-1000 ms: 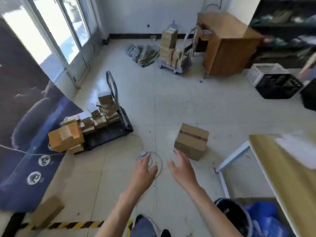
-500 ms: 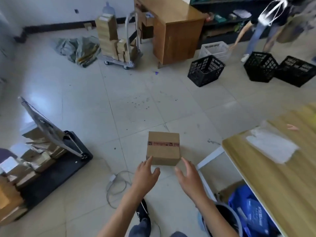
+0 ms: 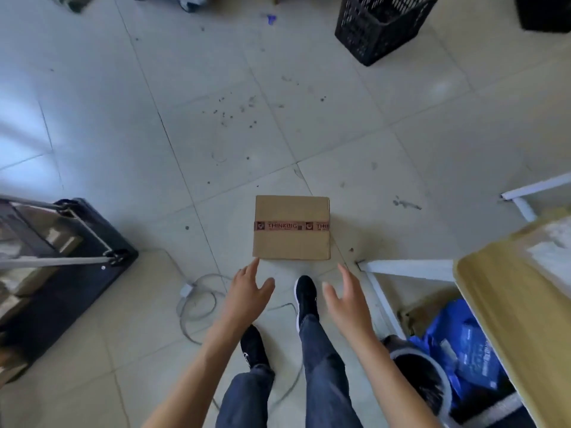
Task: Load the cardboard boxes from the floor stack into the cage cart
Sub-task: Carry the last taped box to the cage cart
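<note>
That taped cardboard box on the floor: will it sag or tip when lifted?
Probably stiff: the cardboard box looks square-edged and taped shut. Unlikely to tip, sitting flat on the floor. Weight unclear; left hand and right hand both open toward it.

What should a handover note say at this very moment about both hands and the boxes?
Left hand: open, holds nothing, fingertips at the near left corner of the brown cardboard box with red printed tape.
Right hand: open, holds nothing, just short of the box's near right corner.
Box: on the tiled floor, taped shut, not lifted.
Black flat cart with grey metal handle: to the left, cardboard boxes on it.
Left: grip the box, carry it to the cart; mind the grey cable nearby.
</note>
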The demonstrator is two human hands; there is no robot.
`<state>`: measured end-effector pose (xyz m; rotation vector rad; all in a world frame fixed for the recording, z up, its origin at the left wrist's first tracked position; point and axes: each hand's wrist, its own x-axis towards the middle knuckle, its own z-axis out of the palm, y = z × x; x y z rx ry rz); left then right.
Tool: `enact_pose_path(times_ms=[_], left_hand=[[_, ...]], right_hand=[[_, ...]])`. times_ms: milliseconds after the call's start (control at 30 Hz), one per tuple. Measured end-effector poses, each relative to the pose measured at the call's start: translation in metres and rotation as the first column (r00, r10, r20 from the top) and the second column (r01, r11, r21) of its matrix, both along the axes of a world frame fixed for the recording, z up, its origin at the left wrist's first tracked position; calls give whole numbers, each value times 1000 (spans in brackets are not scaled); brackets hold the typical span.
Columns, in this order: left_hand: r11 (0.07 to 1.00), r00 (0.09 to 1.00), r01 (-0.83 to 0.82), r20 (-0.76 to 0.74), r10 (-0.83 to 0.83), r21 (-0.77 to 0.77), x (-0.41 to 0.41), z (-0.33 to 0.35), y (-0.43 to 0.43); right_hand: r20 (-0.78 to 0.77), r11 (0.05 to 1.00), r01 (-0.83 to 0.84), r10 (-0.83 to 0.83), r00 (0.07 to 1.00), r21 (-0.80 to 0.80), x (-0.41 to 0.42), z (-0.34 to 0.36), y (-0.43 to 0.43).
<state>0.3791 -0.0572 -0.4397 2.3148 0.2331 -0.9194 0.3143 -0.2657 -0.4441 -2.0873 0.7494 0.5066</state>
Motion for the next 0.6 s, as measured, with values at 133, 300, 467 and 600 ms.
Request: enact_pose_path(times_ms=[133,300,467,600], left_hand=[[997,997,-49,-52,53,65,54,-117,-18],[987,988,-89,-115,105,135,118,-259,-32],[946,936,-320,-138,325,61,147,-368,-23],[822,805,-563,-276,525,-79,153,-426,-4]], right_hand=[[-68,999,-53,53,996,-1,63,-110,-23],[-93,988,-138,132,987,-65,134,-247,-59],[-181,993,-109,98,979,-52,169,-359,-78],[-372,994,79,-46,927,73,166,-421,-86]])
